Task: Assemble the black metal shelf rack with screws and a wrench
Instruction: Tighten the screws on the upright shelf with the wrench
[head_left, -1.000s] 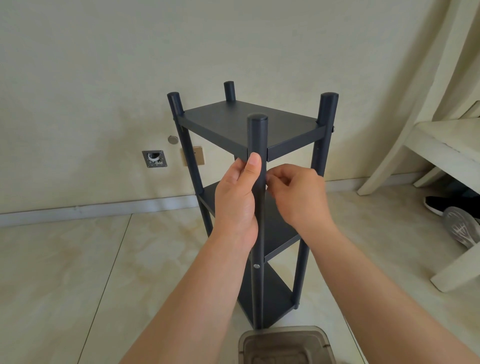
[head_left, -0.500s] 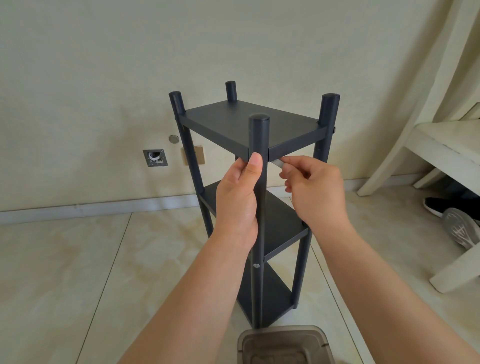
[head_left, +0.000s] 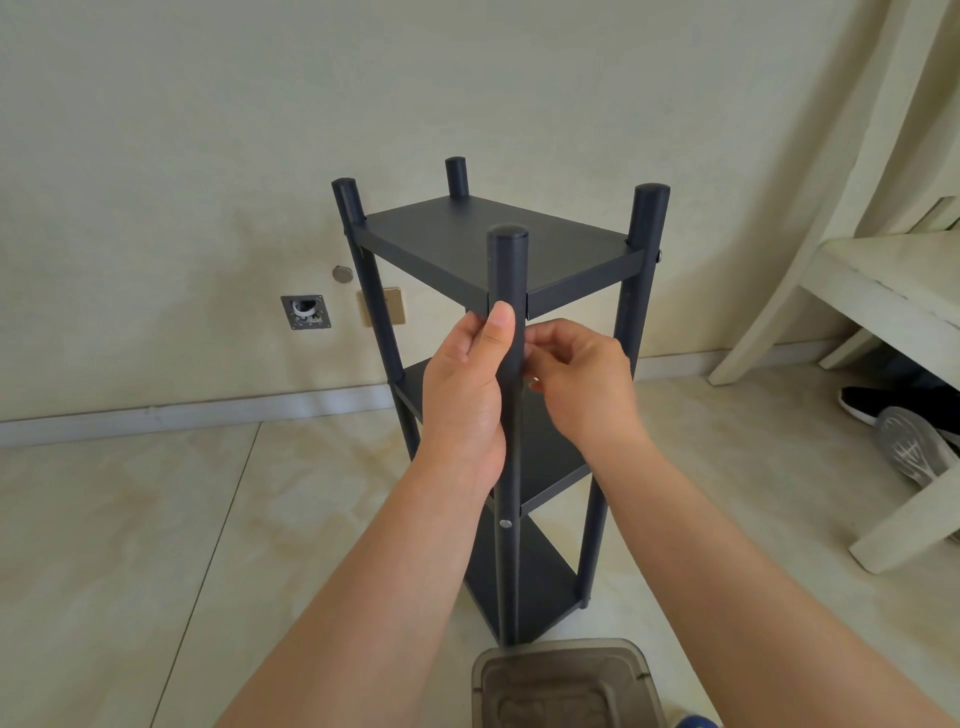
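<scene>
The black metal shelf rack (head_left: 493, 244) stands upright on the tiled floor with three shelves and four round posts. My left hand (head_left: 462, 395) grips the near front post (head_left: 508, 260) just below the top shelf, thumb lying along the post. My right hand (head_left: 582, 384) is against the right side of the same post under the top shelf, its curled fingers pinching a small silver wrench (head_left: 535, 383) that is mostly hidden. A silver screw head (head_left: 504, 524) shows lower on the front post, and another screw (head_left: 658, 254) on the right post.
A translucent grey plastic container (head_left: 566, 686) sits on the floor right in front of the rack's base. A white wooden chair (head_left: 883, 291) stands at the right with shoes (head_left: 904, 441) under it. The wall with an open socket box (head_left: 306, 312) is close behind.
My right hand swung out to the right with the silver wrench showing, then came back against the post. My left hand and the rack stayed put.
</scene>
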